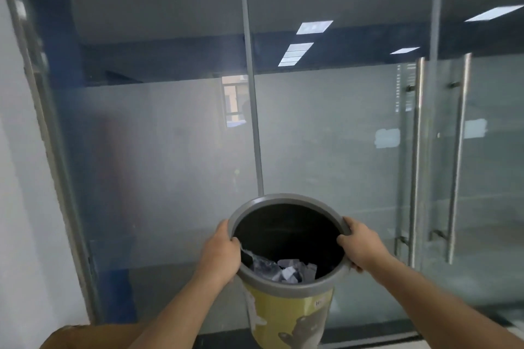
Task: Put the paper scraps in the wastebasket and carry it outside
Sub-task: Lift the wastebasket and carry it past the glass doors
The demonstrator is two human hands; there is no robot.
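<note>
I hold a round wastebasket (286,312) in front of me, off the floor; it has a yellow body with a printed picture, a grey rim and a black inside. Paper scraps (286,270) lie at its bottom, white and grey pieces. My left hand (222,252) grips the rim on the left side, thumb inside. My right hand (360,244) grips the rim on the right side, thumb inside too. Both forearms reach in from the lower edge of the view.
A wall of frosted glass panels (170,164) stands straight ahead. A glass door with two long vertical steel handles (416,161) is at the right. A white wall (19,207) runs along the left. A brown object (85,337) shows at the bottom left.
</note>
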